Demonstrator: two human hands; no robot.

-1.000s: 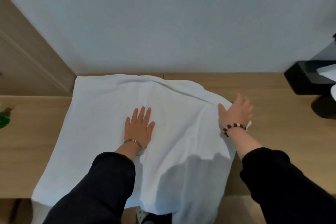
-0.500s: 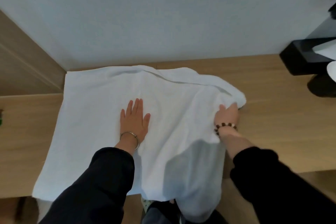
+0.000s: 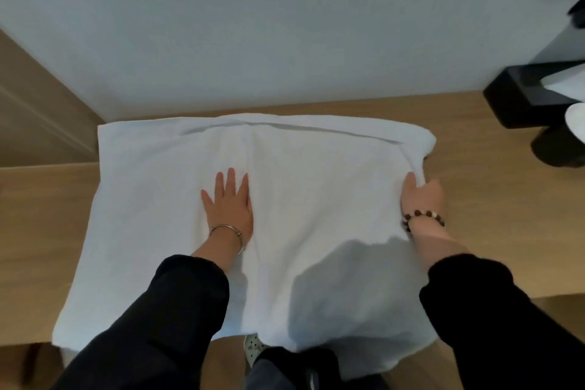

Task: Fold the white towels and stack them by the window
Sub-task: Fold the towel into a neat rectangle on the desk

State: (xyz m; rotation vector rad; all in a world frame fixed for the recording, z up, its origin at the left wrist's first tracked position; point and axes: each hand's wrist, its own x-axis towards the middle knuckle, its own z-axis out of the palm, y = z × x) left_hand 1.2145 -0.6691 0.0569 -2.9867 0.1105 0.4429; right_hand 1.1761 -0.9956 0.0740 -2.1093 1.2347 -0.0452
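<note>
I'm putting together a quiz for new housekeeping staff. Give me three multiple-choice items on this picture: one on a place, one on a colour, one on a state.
1. Where does the left hand rest?
A. On the middle of the white towel
B. On a chair
C. On a shelf

2. What colour is the box at the far right?
A. Red
B. Black
C. Green

3. What is the right hand doing?
A. Lying flat and open
B. Hanging free
C. Gripping the white towel at its right edge

Answers:
1 A: its palm and straight fingers lie flat on the cloth.
2 B: it shows black against the wooden table.
3 C: its fingers curl round the bunched edge.
</note>
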